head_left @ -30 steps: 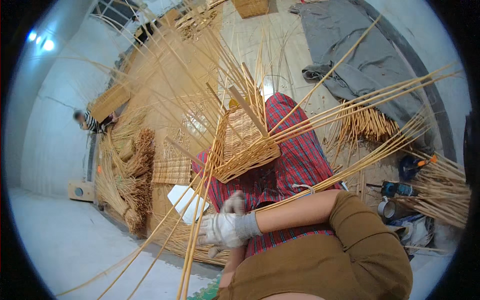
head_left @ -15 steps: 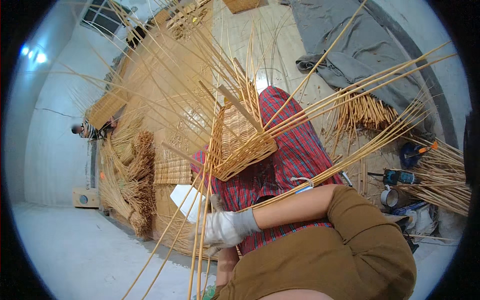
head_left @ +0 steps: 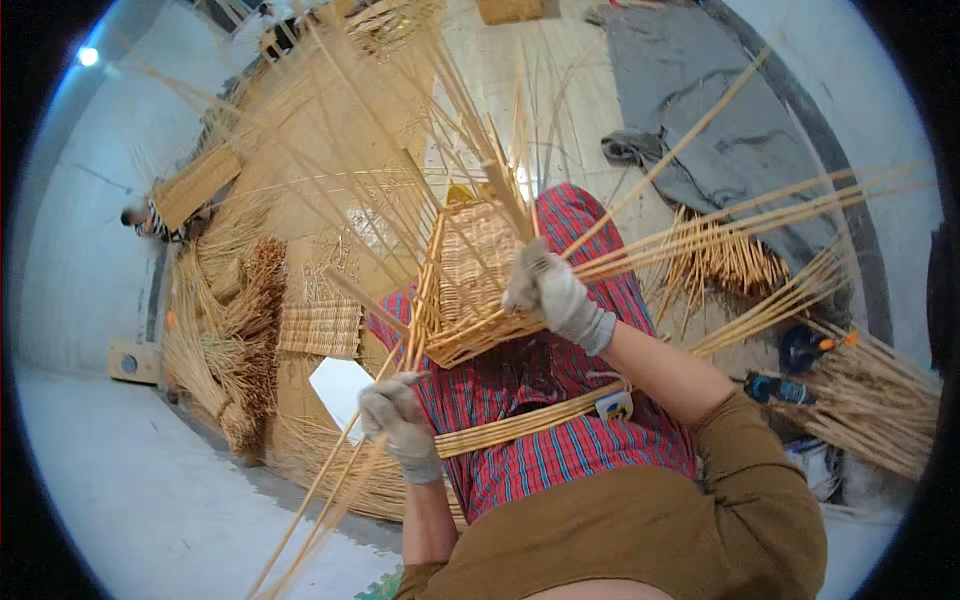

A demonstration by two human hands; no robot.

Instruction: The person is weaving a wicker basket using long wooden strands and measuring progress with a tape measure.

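A half-woven wicker basket (head_left: 474,262) rests on my lap over a red-and-blue plaid cloth (head_left: 480,385), with long rods fanning out from its sides and flat wooden stakes (head_left: 508,200) standing at its corners. My gloved left hand (head_left: 400,418) is closed around several wicker rods (head_left: 332,470) that slant from the basket's near left corner down to the lower left. At the basket's near right corner, my gloved right hand (head_left: 556,297) has its fingers curled in on the edge. What lies under those fingers is partly hidden. A bundle of rods (head_left: 525,422) crosses my lap behind my left wrist.
Bundles of thin rods (head_left: 215,330) and a woven panel (head_left: 320,328) lie at left, near a white sheet (head_left: 340,392). To the right are cut sticks (head_left: 725,255), a grey cloth (head_left: 700,120) and a drill (head_left: 778,388). Another person (head_left: 150,215) sits far left.
My right arm, earlier stretched across my lap to the rods at lower left, has moved up and right to the basket's corner. My left hand, hidden before, now shows gripping the rods.
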